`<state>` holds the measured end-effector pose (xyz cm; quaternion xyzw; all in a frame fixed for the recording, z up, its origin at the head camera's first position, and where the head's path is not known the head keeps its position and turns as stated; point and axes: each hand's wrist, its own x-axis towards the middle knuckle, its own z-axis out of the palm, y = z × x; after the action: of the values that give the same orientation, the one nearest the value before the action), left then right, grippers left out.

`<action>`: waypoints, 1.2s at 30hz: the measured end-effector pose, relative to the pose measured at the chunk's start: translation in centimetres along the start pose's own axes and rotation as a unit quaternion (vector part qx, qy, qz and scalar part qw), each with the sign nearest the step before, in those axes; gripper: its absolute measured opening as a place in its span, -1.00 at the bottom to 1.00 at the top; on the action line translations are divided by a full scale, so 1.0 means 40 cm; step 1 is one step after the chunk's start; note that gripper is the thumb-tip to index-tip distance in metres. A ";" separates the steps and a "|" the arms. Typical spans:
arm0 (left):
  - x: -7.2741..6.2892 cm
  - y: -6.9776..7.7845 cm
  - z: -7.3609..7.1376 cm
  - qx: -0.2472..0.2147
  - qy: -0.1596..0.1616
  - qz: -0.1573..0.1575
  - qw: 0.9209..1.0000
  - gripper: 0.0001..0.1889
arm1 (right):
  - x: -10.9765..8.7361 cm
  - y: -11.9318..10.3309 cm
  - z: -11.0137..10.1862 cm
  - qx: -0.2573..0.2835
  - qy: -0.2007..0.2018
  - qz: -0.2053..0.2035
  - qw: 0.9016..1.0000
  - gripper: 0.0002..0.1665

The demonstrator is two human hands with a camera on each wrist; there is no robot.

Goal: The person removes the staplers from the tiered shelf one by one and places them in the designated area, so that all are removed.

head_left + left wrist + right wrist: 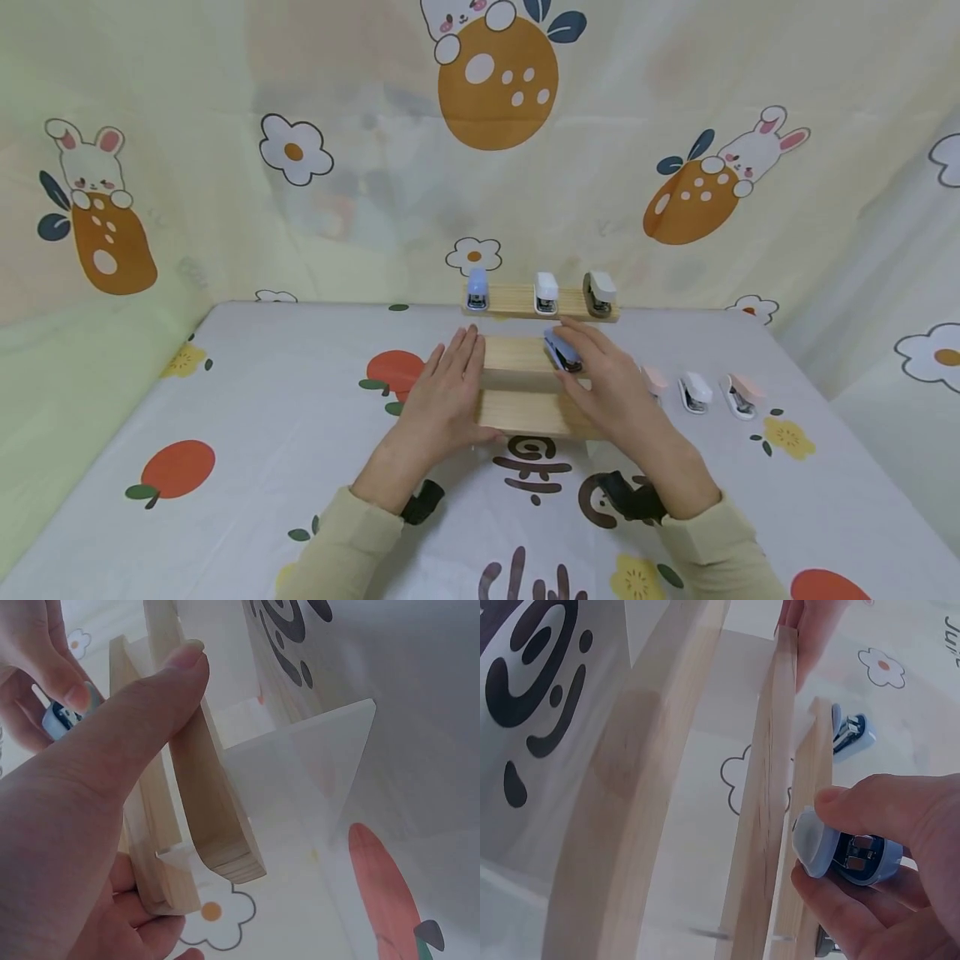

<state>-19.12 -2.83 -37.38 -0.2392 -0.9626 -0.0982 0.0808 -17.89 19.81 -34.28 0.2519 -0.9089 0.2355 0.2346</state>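
A small blue stapler point(561, 350) is pinched between the thumb and fingers of my right hand point(618, 396), at the right part of the middle wooden plank point(513, 353) of a tiered rack. In the right wrist view the stapler point(874, 859) shows its metal front and pale base. My left hand point(442, 404) grips the rack's left end, its thumb point(161, 697) over the front plank point(214, 802) and fingers behind the plank further back. Clear plastic side panels point(307, 761) support the planks. On the back plank point(513, 298) stand a blue stapler point(477, 290) and two whitish staplers point(547, 292).
Right of the rack, a white stapler point(696, 392) and a pink stapler point(741, 395) stand on the printed tablecloth point(285, 417). Another pink stapler point(654, 382) is partly hidden by my right hand. A patterned curtain point(360, 217) hangs behind the table.
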 end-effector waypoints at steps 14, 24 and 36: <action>-0.001 0.002 0.002 0.017 0.019 0.005 1.000 0.41 | -0.025 0.009 -0.022 -0.006 0.021 -0.004 1.000 -0.36; 0.002 0.004 -0.002 -0.005 0.012 0.000 1.000 0.42 | -0.041 0.021 -0.046 -0.021 0.048 -0.021 0.998 -0.34; 0.003 0.002 -0.003 0.005 -0.009 -0.010 1.000 0.40 | -0.059 0.034 -0.064 -0.039 0.055 -0.008 0.998 -0.31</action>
<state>-19.17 -2.75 -37.25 -0.2303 -0.9660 -0.0924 0.0727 -16.07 23.06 -33.99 0.2364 -0.9011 0.2119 0.2954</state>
